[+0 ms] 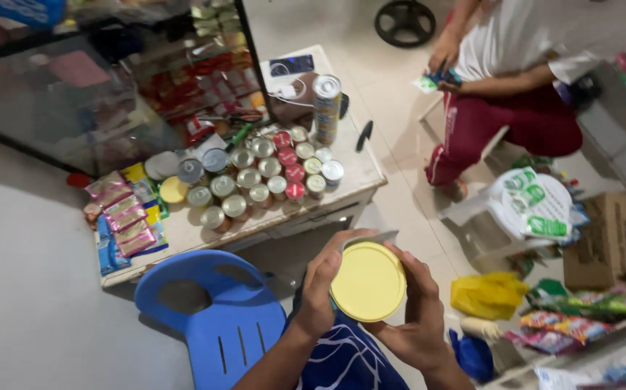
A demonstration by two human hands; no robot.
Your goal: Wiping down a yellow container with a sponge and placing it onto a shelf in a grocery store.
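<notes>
Gripping yellow-lidded can [368,282], left hand [318,292] and right hand [417,318], fingers curled around rim; table [183,235] beyond.

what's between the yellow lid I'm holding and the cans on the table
In the head view, only the table's front edge and a shadowed stretch of floor lie between the yellow lid and the cans; no other object sits there.

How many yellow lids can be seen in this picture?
2. One yellow lid is on the container held between the left hand and right hand. A smaller one lies on the table, left of the cans. Others may be hidden.
</notes>
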